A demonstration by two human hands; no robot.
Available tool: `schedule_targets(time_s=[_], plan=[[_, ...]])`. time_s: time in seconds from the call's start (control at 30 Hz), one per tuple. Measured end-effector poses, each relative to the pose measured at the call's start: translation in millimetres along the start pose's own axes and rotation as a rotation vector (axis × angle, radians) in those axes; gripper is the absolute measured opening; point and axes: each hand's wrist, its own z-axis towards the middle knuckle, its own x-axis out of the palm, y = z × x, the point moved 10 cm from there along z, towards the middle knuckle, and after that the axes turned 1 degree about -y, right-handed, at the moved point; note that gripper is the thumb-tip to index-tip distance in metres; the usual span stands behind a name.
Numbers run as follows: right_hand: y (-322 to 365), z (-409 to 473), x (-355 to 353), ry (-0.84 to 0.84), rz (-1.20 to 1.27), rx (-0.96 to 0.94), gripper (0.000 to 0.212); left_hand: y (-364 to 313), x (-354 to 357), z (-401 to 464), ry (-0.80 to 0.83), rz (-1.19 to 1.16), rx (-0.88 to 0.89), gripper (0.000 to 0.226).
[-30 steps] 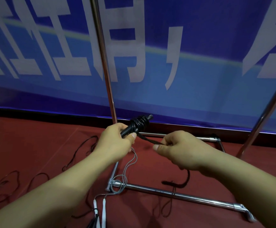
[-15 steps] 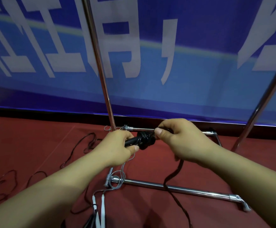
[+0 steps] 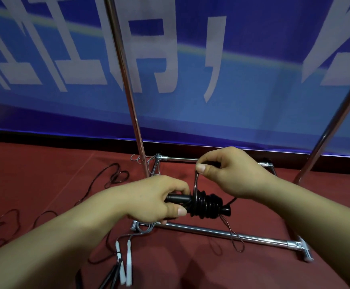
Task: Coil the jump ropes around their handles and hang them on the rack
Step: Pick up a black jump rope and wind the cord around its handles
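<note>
Two hands work at the centre of the frame. The left hand [image 3: 159, 200] is wrapped around the black handles [image 3: 179, 200], with one thick coil of black rope [image 3: 207, 204] wound around them. The right hand [image 3: 230, 172], just above, pinches a strand of that rope between thumb and forefinger. Two white handles [image 3: 125, 261] lie on the red floor [image 3: 34, 163] at lower centre, with thin loose ropes [image 3: 115, 176] trailing left. The chrome rack [image 3: 222, 233] shows two uprights and two base bars. The blue banner [image 3: 253, 90] carries large white characters, cropped and unreadable.
</note>
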Motion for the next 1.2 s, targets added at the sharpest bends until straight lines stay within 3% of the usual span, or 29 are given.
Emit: schedule_targets(time_s=[0.17,0.5,0.63,0.73,0.87,1.0,1.2], plan=[[-19,6,-5,-0.004,0.14,0.103,0.011,-15,-7,-5,-0.043,-0.103,0.068,0.006],[-22,13,-4,0.07,0.911,0.174,0.016,-54,-19,-19,-0.094,-0.469,0.281,0.014],[-9,8,-3,0.061,0.771,0.033,0.011,-52,-29,-22,-0.174,-0.571,0.328,0.03],[-7,6,1,0.056,0.592,0.045,0.02,-45,-42,-24,-0.285,-0.616,0.323,0.018],[-11,3,8,0.056,0.553,0.156,0.027,-31,-54,-22,-0.449,-0.589,0.253,0.012],[1,2,14,0.085,0.366,0.1,0.042,-15,-60,-17,-0.554,-0.574,0.168,0.009],[13,-1,21,0.132,0.328,0.079,0.028,10,-72,-17,-0.725,-0.615,0.015,0.012]])
